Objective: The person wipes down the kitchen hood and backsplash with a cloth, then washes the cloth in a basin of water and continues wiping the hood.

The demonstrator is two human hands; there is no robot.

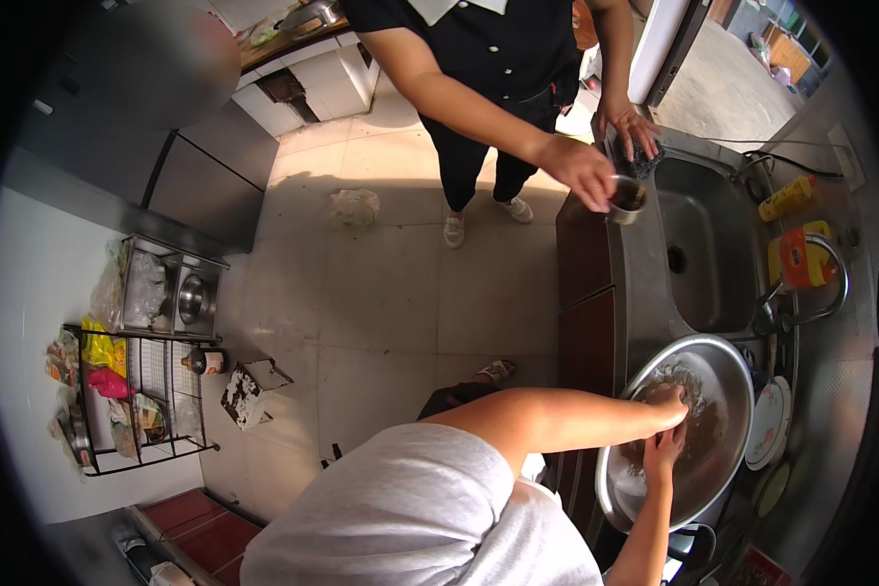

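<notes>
A large metal basin [732, 476] stands on the counter beside the sink, with cloudy brownish water [707, 432] in it. Inside the basin my left hand [666, 409] is bent with curled fingers, close against my right hand [663, 447], whose fingers point up towards it. Whether something small is between them cannot be told. Across from me, a person in black holds a small cup [626, 199] with dark contents, blurred, over the counter edge. That person's other hand [632, 132] rests on a dark mesh-like item [641, 157] at the sink's corner.
A steel sink [710, 293] with a curved faucet [846, 275] lies beyond the basin. Behind it are a yellow bottle [787, 198] and a yellow-orange container [798, 256]. Plates [769, 425] stand right of the basin. A plastic bag [355, 206] and a worn box [253, 392] are on the floor.
</notes>
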